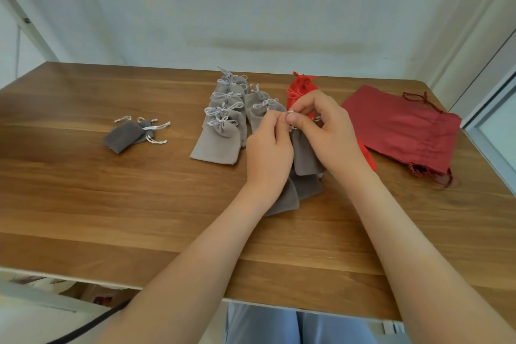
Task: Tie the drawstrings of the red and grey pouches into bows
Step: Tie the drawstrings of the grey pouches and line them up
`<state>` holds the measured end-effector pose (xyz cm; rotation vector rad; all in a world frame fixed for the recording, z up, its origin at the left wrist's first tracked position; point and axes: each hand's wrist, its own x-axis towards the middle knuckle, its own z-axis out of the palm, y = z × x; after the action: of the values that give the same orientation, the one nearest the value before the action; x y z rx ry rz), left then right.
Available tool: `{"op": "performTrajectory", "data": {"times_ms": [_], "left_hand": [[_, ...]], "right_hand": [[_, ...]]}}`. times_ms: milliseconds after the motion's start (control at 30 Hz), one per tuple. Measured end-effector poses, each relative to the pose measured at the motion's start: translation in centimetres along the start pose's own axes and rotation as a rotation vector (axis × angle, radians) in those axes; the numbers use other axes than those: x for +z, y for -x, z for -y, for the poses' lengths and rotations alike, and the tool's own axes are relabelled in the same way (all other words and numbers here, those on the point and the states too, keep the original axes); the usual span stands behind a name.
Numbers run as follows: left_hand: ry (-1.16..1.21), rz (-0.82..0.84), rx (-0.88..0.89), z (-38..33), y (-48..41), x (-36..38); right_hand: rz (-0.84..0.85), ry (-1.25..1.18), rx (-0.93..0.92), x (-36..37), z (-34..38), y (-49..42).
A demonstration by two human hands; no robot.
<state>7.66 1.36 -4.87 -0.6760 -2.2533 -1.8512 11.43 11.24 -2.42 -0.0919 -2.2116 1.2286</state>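
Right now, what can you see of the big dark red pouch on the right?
The dark red pouch is large, flat, roughly rectangular, of matte woven-looking cloth. It lies diagonally on the wooden table at the right, mouth toward the right edge, with a puckered drawstring channel there. Its dark red cords are untied: a loose loop at the far side, ends trailing at the near side. No hand touches it. One pouch or a stack: cannot tell.

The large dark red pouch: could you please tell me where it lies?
In the head view the large dark red pouch lies on the right side of the wooden table, right of the right hand and the bright red pouch.
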Motion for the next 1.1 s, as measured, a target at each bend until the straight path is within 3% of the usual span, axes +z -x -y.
{"op": "performTrajectory", "data": {"times_ms": [167, 500, 767, 900, 1100], "left_hand": [[0.312, 0.132, -0.123, 0.6, -0.7, 0.0], [0.432, 0.289, -0.186, 0.2, -0.6, -0.3], [0.274, 0.359, -0.219, -0.5, -0.4, -1.0], [0.059, 0.418, -0.086, -0.4, -0.2, -0.8], [0.003, 0.354, 0.034, 0.1, -0.4, -0.9]], "right_hand": [[0.042, 0.036, -0.014, -0.5, -0.2, -0.1], [-0.047, 0.111, 0.059, -0.8, -0.4, -0.1], [-0.033, 0.122, 0.043, -0.9, -0.1, -0.1], [0.026, 0.154, 0.027, -1.2, -0.2, -0.1], [0.088, 0.109, 0.065, -1.6, -0.4, -0.2]]}}
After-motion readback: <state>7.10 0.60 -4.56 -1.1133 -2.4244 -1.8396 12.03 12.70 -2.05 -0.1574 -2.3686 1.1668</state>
